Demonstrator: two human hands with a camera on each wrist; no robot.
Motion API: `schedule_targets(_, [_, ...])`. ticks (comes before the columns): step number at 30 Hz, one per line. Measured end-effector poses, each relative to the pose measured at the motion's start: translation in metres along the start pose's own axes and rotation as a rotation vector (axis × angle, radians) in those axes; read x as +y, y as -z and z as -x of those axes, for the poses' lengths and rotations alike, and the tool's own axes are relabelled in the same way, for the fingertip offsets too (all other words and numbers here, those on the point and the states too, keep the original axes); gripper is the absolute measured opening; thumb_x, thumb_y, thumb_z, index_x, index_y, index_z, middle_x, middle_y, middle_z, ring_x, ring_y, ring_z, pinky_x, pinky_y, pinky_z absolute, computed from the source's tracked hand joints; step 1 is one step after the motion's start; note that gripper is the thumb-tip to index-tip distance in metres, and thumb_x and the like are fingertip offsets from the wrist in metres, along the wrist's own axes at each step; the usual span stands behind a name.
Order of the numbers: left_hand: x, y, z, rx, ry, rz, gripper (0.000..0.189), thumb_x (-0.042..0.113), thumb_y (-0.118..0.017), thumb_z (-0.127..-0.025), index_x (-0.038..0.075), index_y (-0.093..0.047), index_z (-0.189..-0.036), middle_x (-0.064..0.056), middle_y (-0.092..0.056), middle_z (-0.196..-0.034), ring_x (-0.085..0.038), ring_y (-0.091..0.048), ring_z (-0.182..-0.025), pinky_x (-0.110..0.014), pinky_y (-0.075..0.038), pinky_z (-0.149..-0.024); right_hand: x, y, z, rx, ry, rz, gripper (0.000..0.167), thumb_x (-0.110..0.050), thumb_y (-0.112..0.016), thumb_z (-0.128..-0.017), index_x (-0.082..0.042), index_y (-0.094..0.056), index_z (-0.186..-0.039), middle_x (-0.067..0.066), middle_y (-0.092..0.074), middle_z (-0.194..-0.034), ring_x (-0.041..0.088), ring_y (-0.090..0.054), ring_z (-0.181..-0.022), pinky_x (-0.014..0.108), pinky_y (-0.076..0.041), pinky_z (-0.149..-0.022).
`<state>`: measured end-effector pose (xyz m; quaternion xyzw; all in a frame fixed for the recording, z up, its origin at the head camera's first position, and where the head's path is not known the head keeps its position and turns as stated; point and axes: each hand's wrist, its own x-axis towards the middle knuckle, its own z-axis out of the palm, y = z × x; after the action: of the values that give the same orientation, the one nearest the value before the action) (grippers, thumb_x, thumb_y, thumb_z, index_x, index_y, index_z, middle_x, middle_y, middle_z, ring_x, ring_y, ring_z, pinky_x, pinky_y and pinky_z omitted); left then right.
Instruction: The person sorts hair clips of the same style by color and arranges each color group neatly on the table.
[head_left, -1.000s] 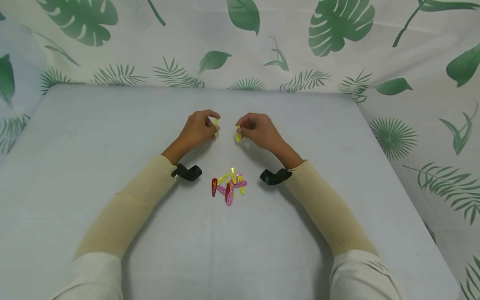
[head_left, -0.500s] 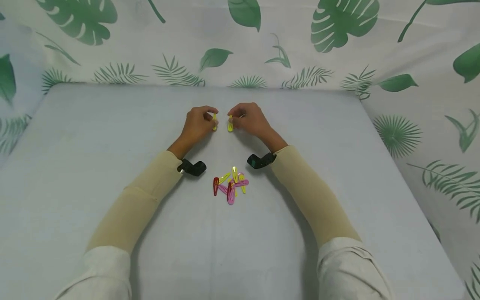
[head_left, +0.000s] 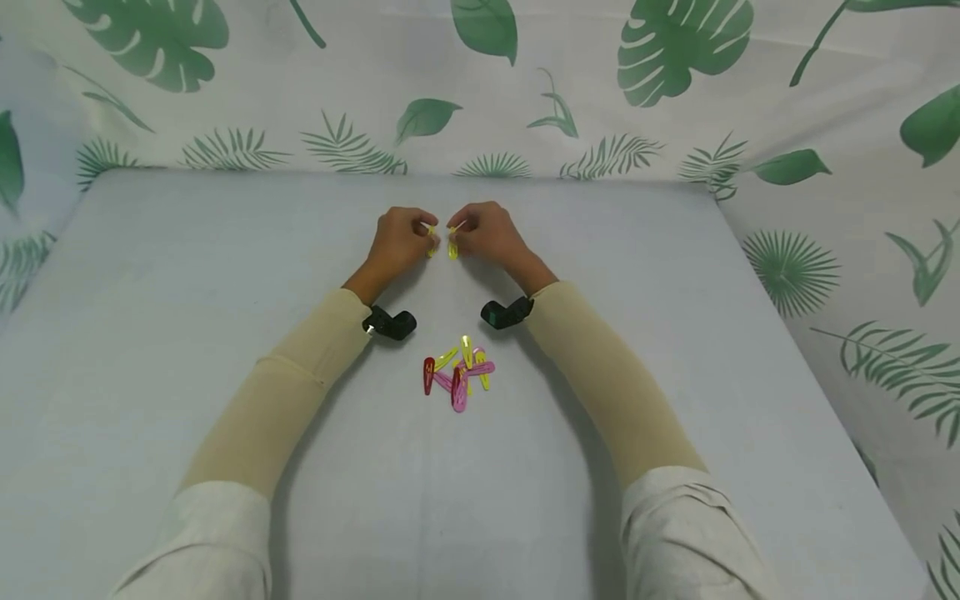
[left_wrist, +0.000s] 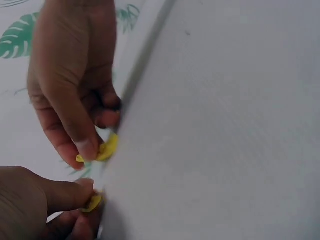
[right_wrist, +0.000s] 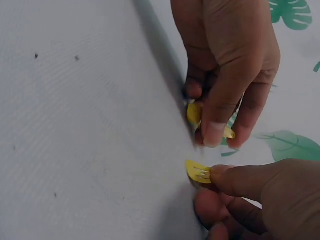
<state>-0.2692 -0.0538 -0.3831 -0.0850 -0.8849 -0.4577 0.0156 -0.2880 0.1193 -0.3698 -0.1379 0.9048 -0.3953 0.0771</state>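
In the head view my left hand [head_left: 397, 242] pinches a yellow hair clip [head_left: 431, 243] between thumb and fingertips. My right hand [head_left: 487, 235] holds a second yellow hair clip [head_left: 453, 247] the same way, a short gap away. The right wrist view shows the right hand's slotted clip [right_wrist: 199, 172] sticking out past the thumb, with the left hand [right_wrist: 230, 70] above it. At the lower left of the left wrist view, the left hand's clip [left_wrist: 93, 203] is mostly covered by fingers. Nearer me lies a loose pile of red, pink and yellow hair clips [head_left: 467, 368].
A pale cloth covers the table [head_left: 180, 350]. Behind it hangs a white leaf-print sheet [head_left: 360, 75], which also runs down the right side. Black wrist cameras [head_left: 390, 323] sit on the inner side of each wrist, close to the pile.
Both hands still hold their yellow clips. The right hand has moved left and away from me, towards the left hand, narrowing the gap. The left hand has shifted slightly; the pile is unchanged.
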Motion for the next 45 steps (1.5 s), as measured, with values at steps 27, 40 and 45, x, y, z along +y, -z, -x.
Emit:
schedule_targets(27, [-0.007, 0.003, -0.014, -0.054, -0.134, -0.039, 0.025, -0.002, -0.066, -0.086, -0.006, -0.069, -0.110, -0.018, -0.069, -0.100, -0.027, -0.063, -0.092, -0.038, -0.048, -0.082, -0.005, -0.005, -0.008, 0.019, -0.046, 0.175, 0.021, -0.010, -0.065, -0.089, -0.004, -0.073, -0.108, 0.010, -0.066, -0.096, 0.020, -0.055, -0.085, 0.031, -0.043, -0.072])
schedule_targets(40, [-0.004, 0.008, -0.017, -0.147, -0.133, -0.199, 0.032, 0.011, -0.065, -0.093, -0.007, -0.065, -0.119, -0.019, -0.061, -0.114, -0.030, -0.057, -0.106, -0.040, -0.045, -0.091, 0.001, -0.005, -0.004, 0.033, -0.019, 0.146, 0.027, -0.007, -0.059, -0.092, -0.003, -0.070, -0.116, 0.013, -0.069, -0.100, 0.022, -0.061, -0.088, 0.033, -0.048, -0.076])
schedule_targets(45, [-0.005, 0.016, -0.017, -0.260, -0.111, -0.208, 0.047, 0.021, -0.072, -0.090, -0.005, -0.061, -0.127, -0.018, -0.057, -0.123, -0.031, -0.055, -0.110, -0.042, -0.043, -0.093, 0.005, 0.002, 0.002, 0.003, -0.035, 0.136, 0.025, -0.011, -0.057, -0.094, -0.005, -0.070, -0.116, 0.011, -0.068, -0.102, 0.021, -0.059, -0.091, 0.033, -0.047, -0.076])
